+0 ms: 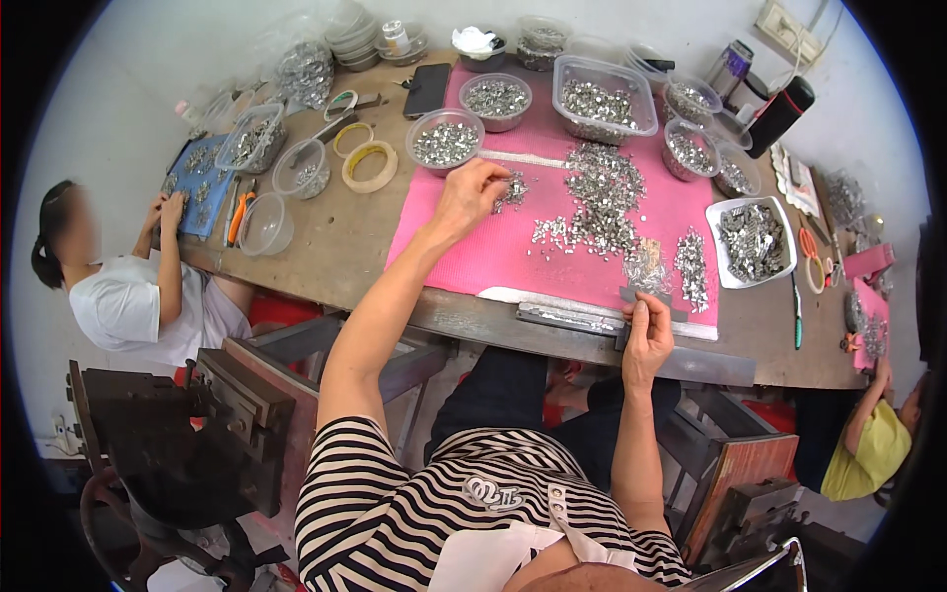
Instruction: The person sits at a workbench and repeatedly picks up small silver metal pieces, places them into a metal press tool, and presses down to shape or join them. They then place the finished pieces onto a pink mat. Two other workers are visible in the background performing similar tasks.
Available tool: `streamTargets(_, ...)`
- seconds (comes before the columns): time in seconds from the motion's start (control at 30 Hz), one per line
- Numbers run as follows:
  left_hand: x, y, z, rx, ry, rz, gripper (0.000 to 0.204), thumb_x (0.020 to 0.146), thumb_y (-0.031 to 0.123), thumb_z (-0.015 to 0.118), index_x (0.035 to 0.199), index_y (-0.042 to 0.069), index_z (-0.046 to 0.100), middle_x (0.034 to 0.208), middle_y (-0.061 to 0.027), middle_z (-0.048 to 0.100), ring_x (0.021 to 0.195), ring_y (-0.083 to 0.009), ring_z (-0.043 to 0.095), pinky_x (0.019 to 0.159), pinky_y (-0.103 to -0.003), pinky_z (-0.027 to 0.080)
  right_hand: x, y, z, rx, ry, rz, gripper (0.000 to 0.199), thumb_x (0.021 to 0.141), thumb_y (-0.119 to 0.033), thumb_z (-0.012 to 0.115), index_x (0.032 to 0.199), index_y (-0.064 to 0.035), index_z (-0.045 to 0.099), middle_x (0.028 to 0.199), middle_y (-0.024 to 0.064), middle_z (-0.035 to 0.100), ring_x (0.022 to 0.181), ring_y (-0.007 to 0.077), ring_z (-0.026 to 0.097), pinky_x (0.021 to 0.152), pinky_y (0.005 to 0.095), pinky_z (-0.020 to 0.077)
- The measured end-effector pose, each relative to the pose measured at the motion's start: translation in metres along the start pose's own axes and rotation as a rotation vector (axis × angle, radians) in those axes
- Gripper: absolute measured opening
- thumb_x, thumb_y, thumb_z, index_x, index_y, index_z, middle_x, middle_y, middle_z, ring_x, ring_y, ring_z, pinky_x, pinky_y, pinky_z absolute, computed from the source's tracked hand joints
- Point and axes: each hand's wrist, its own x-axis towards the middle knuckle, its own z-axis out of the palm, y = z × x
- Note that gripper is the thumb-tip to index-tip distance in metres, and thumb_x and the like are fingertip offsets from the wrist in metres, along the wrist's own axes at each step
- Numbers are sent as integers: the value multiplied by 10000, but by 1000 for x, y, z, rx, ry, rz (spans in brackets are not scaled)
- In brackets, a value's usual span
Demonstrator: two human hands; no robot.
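Note:
My left hand (473, 197) reaches over the pink mat (424, 232), its fingertips pinched at a small heap of silvery metal pieces (512, 189); what lies between them is too small to make out. Down by the table's front edge, my right hand (647, 340) is closed, thumb against fingers, on a flat grey metal strip (663, 304). Thin metal bits (646, 266) lie just beyond it. A large spread of small shiny metal pieces (604, 197) covers the mat between my hands, and a narrower pile (691, 268) sits right of it.
Round tubs (447, 141) and a rectangular tub (604, 97) of metal pieces line the back. A white tray (752, 242) stands at right, near orange-handled scissors (811, 247). Tape rolls (370, 167) and a phone (427, 91) lie left. One co-worker (123, 291) sits left, another (868, 449) right.

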Motion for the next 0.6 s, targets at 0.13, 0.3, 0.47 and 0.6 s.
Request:
streamTargets(0.13,-25,2,-24,153,23,25,136,881,64,743,1002,3,737,928,-146,680,785,-310,672,726,-417,544,0,1,-1,-9,-4,-8,168,1077,-79,562,1204,-4,643,962,41,672,876,94,628,804,251,520)
streamTargets(0.3,-36,-7,-21,382,-12,94,114,858,45,744,964,3,732,865,-151,683,807,-338,683,724,-442,543,0,2,-1,-1,-14,-8,169,1075,-78,565,1204,-3,646,966,40,671,871,95,631,802,251,521)
streamTargets(0.47,-11,-13,2,262,-8,137,155,895,58,735,1042,12,739,888,-124,679,739,-250,664,694,-369,536,-1,-1,1,3,-6,10,179,1072,-80,570,1205,3,655,964,39,671,882,94,622,818,253,518)
streamTargets(0.6,-14,6,-2,116,30,62,188,890,74,752,1070,18,745,859,-116,663,703,-232,639,682,-357,533,0,0,-1,6,-4,10,178,1072,-81,571,1205,3,656,965,38,672,883,94,623,822,252,520)
